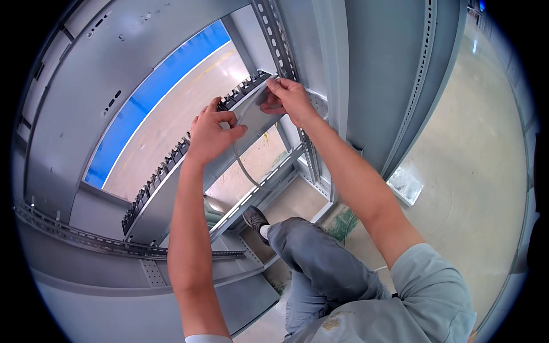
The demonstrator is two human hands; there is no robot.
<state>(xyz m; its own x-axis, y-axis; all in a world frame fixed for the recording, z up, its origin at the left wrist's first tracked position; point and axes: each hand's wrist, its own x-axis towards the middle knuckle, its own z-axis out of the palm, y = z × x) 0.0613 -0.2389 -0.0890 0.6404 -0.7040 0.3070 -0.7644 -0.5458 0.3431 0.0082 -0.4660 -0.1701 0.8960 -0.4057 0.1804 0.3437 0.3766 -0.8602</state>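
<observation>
Head view: grey cable (pixel 240 163) around 11 o'clock, right hand (pixel 289 100) at 12, grip pinched on its upper end; left hand (pixel 213 134) at 10, grip half-curled, can't tell if it's holding; black blocks (pixel 153 184) at 9.

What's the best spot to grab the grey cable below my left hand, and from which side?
Pinch the cable midway between your left hand and the slotted rail, probably from the right, since your left forearm stands on the other side. There it's a thin, exposed curve, apparently clear of hand and rail, so fingertips should fit around it.
</observation>
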